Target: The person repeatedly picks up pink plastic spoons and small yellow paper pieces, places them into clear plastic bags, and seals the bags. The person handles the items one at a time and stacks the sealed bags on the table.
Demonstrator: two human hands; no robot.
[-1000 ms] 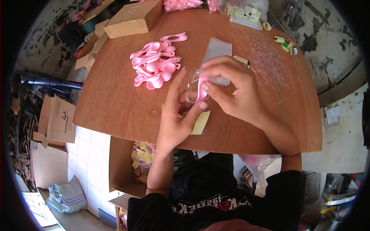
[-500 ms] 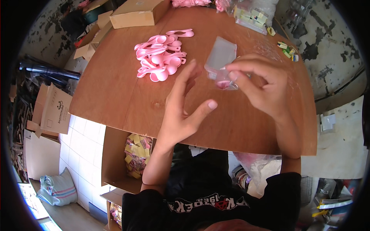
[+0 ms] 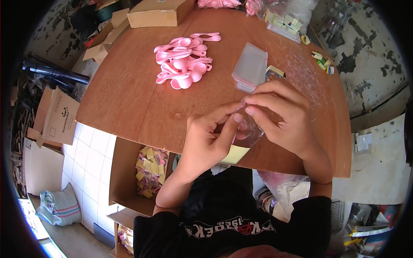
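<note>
Above the near part of the table, both my hands hold one clear plastic bag [image 3: 257,134]. My left hand [image 3: 211,139] is closed on its left side, thumb over the front. At the bag's upper edge, my right hand [image 3: 286,118] pinches the film between thumb and fingers. Something pink shows through the film, partly hidden by my fingers. A pale yellow card [image 3: 235,154] sticks out below my left hand; whether it is inside the bag I cannot tell. Beyond my hands lie a stack of clear bags [image 3: 251,64], a small printed card [image 3: 275,73] and a pile of pink spoons [image 3: 183,64].
Thin clear plastic strips [image 3: 307,77] litter the table's right side, near small yellow-green pieces [image 3: 322,62]. A cardboard box [image 3: 159,13] stands at the far edge. Below the table's near left edge, an open carton [image 3: 124,172] holds packed pink and yellow pieces.
My right hand has drawn the bag back from the stack toward me. My left hand, open before, has closed on it. The printed card and yellow card have come into sight.
</note>
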